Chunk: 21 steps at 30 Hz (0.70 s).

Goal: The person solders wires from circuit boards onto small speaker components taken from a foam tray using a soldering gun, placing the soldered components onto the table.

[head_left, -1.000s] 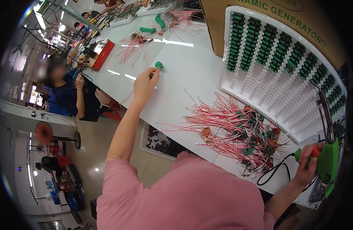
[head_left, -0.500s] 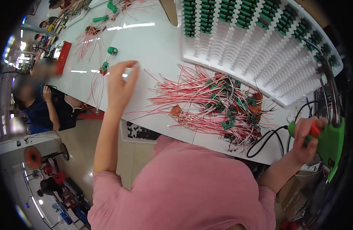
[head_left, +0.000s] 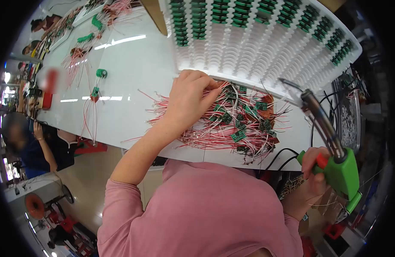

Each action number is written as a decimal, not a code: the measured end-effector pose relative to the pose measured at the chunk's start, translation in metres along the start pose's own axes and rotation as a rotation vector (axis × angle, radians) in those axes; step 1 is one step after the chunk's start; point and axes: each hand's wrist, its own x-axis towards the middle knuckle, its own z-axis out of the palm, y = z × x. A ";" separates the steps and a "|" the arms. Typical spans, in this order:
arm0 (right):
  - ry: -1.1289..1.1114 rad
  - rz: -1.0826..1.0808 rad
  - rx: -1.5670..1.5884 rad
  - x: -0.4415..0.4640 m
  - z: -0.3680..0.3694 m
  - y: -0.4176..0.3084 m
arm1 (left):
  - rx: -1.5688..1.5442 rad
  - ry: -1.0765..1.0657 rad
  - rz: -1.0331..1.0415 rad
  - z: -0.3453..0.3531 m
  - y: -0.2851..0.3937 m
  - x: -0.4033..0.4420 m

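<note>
My left hand (head_left: 189, 96) is over the pile of red-and-white wires (head_left: 201, 135), its thumb and fingers pinched together at the wires near the pile's upper edge. Small green circuit boards (head_left: 239, 136) lie among these wires, bunched toward the right end. My right hand (head_left: 314, 167) grips a green soldering gun (head_left: 342, 173) with a red trigger. The gun's metal barrel points up and left, and its tip is above the tray's front edge, to the right of the pile.
A white ribbed tray (head_left: 266, 85) stands behind the pile, with green boards in its far slots. Further left on the table (head_left: 133, 64) are a green coil (head_left: 102, 73) and a wired board (head_left: 95, 92). Another person (head_left: 34, 137) sits at the left. Black cables (head_left: 287, 152) run near the gun.
My left hand has moved right, from above the bare table onto the wire pile, and its fingers have closed. The soldering gun has come left, its barrel now leaning toward the pile.
</note>
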 end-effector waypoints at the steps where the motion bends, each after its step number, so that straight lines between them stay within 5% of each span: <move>1: 0.019 0.010 -0.010 -0.002 0.002 0.000 | -0.068 -0.026 -0.058 0.000 -0.001 0.001; 4: 0.090 0.043 -0.032 -0.007 0.006 -0.001 | -0.300 -0.133 -0.313 -0.009 -0.001 -0.002; 9: 0.001 -0.174 0.052 -0.006 0.012 0.009 | -0.127 -0.029 -0.092 -0.006 0.003 0.001; 13: 0.169 -0.025 0.063 -0.015 0.014 0.009 | 0.119 -0.026 0.093 0.003 0.008 0.008; 21: 0.184 0.102 0.079 -0.022 0.003 0.005 | -0.015 0.051 0.092 -0.012 0.016 0.003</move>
